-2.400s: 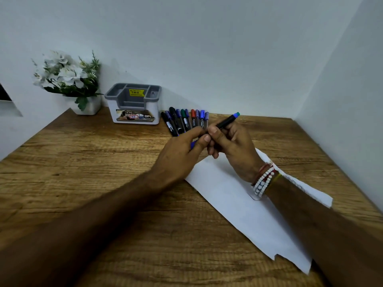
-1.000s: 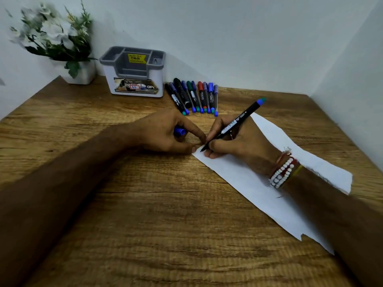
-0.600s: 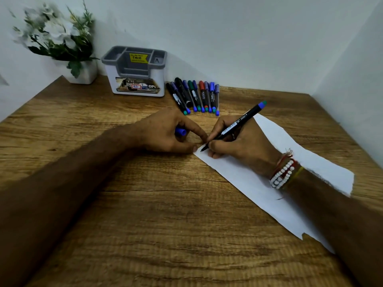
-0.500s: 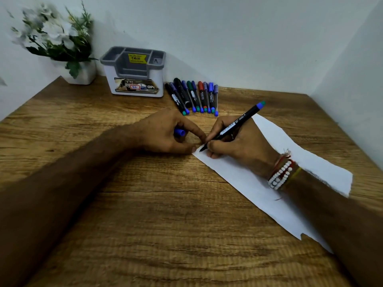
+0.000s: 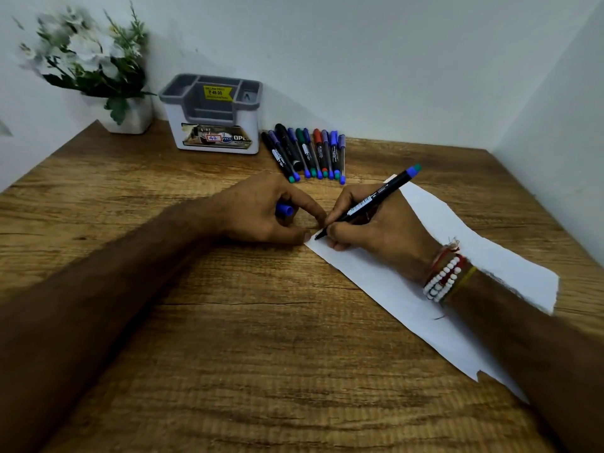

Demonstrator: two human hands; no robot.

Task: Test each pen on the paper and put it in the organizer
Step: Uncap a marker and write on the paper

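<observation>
My right hand grips a black pen with a blue end, its tip down on the near-left corner of the white paper. My left hand rests on the table beside that corner, its fingers curled round the blue pen cap, with thumb and fingertip touching the paper's edge. A row of several pens lies at the back of the table. To their left stands the grey and white organizer, whose compartments look empty.
A white pot of flowers stands in the back left corner by the wall. Walls close the wooden table at the back and on the right. The paper has a torn edge at its near end.
Since 2.4 s ago my hands pulled the cap off and came down to the paper. Over the last second the pen tip has stayed at the paper's corner, barely shifting.
</observation>
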